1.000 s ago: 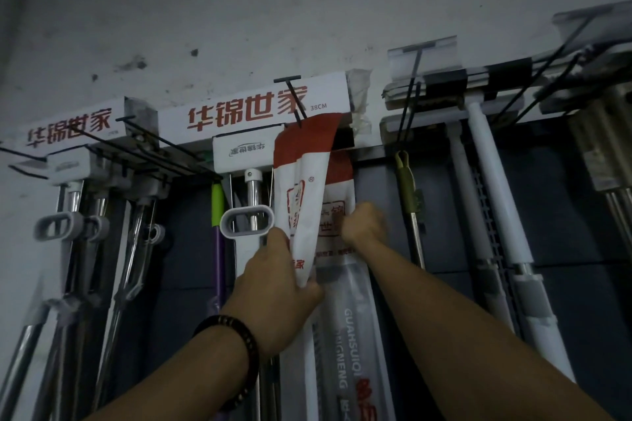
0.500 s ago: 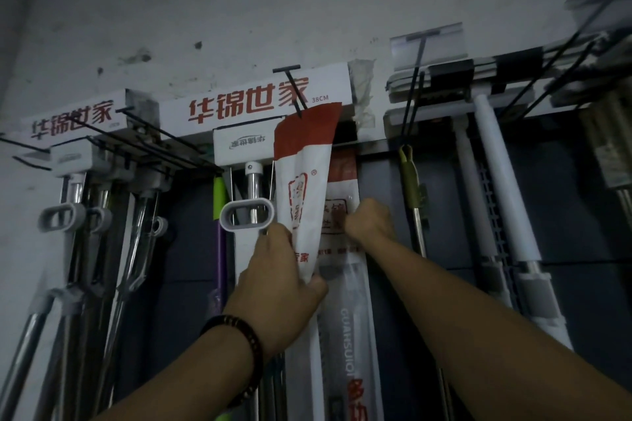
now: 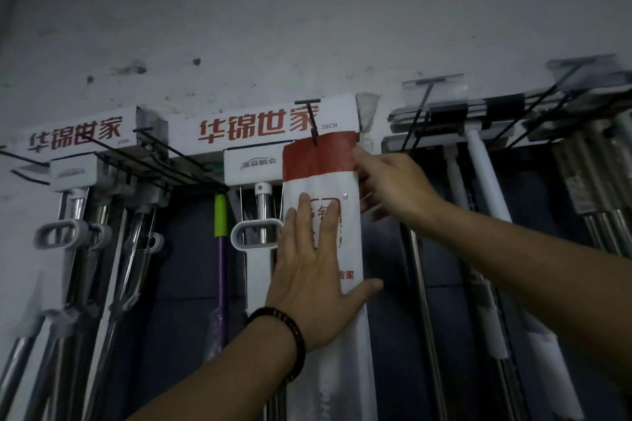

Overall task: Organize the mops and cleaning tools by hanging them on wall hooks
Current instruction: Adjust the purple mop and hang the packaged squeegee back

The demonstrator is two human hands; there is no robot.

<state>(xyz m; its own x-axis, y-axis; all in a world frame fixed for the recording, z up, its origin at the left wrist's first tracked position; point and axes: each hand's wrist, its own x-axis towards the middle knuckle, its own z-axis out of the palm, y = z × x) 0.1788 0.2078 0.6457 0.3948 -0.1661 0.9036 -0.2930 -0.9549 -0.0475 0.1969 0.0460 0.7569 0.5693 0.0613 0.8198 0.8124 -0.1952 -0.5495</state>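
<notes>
A long red-and-white plastic package (image 3: 345, 188) hangs flat from a black wire hook (image 3: 312, 123) in front of a white boxed mop head with red lettering (image 3: 260, 128). My left hand (image 3: 313, 277) presses flat on the package's front with straight fingers, a dark bead bracelet on its wrist. My right hand (image 3: 393, 188) touches the package's upper right edge with fingers extended. A squeeze mop with a grey loop handle (image 3: 256, 234) hangs just left of the package.
Several steel-handled mops (image 3: 78, 232) hang on wire hooks at the left under another lettered box (image 3: 75, 138). A green-and-purple pole (image 3: 221, 243) stands between. White-handled mops (image 3: 485, 181) and steel poles (image 3: 602, 202) hang at the right. The wall behind is grey and scuffed.
The package has straightened and now hangs flat on the hook. My left hand went from gripping its edge to pressing flat on it. My right hand rose to the upper right edge.
</notes>
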